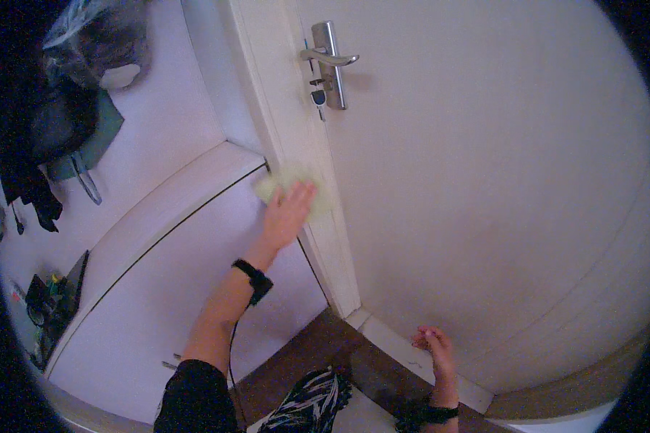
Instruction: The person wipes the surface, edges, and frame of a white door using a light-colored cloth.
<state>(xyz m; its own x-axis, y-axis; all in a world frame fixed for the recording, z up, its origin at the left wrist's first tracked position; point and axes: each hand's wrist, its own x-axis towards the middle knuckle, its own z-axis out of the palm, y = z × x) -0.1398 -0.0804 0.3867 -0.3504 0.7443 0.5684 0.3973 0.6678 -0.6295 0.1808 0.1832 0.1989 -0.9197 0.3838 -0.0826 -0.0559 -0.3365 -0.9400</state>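
My left hand (pixel 288 215) lies flat on a pale yellow-green cloth (pixel 267 187), pressing it against the white door frame (pixel 323 233). The cloth is blurred, and part of it is hidden under my fingers. Beside that hand is the upper corner of a white cabinet (pixel 195 270). Low on the right, my right hand (pixel 435 346) hangs in front of the closed white door (pixel 466 189) with its fingers loosely bent and nothing seen in it. Each wrist wears a black band.
Above my left hand, a metal lever handle (pixel 333 59) juts from the door, with a key (pixel 318 98) below it. Bags (pixel 97 48) and dark items hang at upper left. A dark box of small items (pixel 54 303) stands on the cabinet. A cable (pixel 233 352) runs below my left arm.
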